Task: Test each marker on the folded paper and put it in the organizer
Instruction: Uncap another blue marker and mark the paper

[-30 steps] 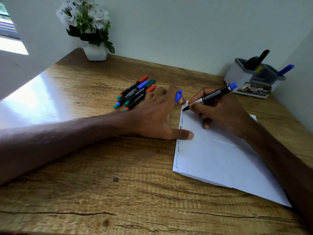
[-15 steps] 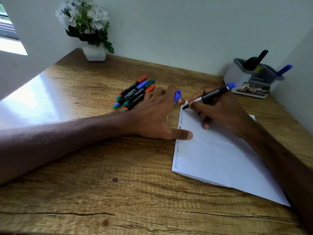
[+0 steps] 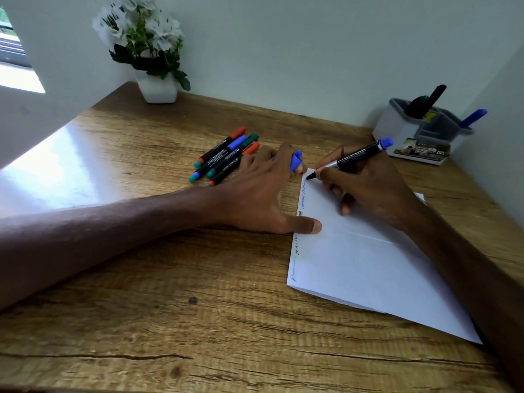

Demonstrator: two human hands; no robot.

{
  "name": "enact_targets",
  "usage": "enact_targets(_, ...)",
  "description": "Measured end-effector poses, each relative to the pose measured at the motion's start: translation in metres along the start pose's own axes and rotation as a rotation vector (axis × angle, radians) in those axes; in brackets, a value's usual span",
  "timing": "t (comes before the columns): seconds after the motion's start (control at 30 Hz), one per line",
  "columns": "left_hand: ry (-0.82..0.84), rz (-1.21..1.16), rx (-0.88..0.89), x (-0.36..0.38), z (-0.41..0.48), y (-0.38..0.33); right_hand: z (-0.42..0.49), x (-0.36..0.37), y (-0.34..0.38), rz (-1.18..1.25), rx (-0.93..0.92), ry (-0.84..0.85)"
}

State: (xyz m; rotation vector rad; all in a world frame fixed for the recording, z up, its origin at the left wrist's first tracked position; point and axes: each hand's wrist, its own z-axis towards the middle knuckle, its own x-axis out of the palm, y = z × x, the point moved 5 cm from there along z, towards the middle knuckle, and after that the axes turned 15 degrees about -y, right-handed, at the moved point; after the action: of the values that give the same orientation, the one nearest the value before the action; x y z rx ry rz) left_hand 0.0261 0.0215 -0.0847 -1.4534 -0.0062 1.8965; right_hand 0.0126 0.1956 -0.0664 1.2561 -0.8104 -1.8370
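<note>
My right hand point(image 3: 365, 188) grips an uncapped black marker with a blue end point(image 3: 360, 154), its tip touching the far left corner of the folded white paper point(image 3: 368, 265). Several short scribbles run down the paper's left edge. My left hand point(image 3: 261, 194) lies on the desk with its thumb pressing the paper's left edge and holds the blue cap point(image 3: 295, 161) between its fingers. Several capped markers point(image 3: 224, 158) with red, blue and green caps lie together just left of my left hand. The grey organizer point(image 3: 397, 123) stands at the back right with black and blue markers in it.
A white pot of white flowers point(image 3: 156, 86) stands at the back left corner of the wooden desk point(image 3: 170, 321). Walls close in the desk at the back and on the right. A window is at the far left.
The marker tip has moved slightly up the paper's left edge toward the far corner. My left hand stays put with the cap.
</note>
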Motion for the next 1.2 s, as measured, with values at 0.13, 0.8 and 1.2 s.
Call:
enact_targets(0.13,0.005,0.027,-0.006,0.002,0.002,0.003,0.000,0.000,-0.001,0.006,0.002,-0.014)
enact_targets(0.8,-0.381,-0.206,0.031,-0.010,0.004,0.015,0.008,-0.035,0.017,0.371,-0.072,-0.143)
enact_targets(1.2,-0.367,-0.231,0.009,-0.011,0.006,0.015,0.004,-0.027,0.022,0.380,-0.128,0.038)
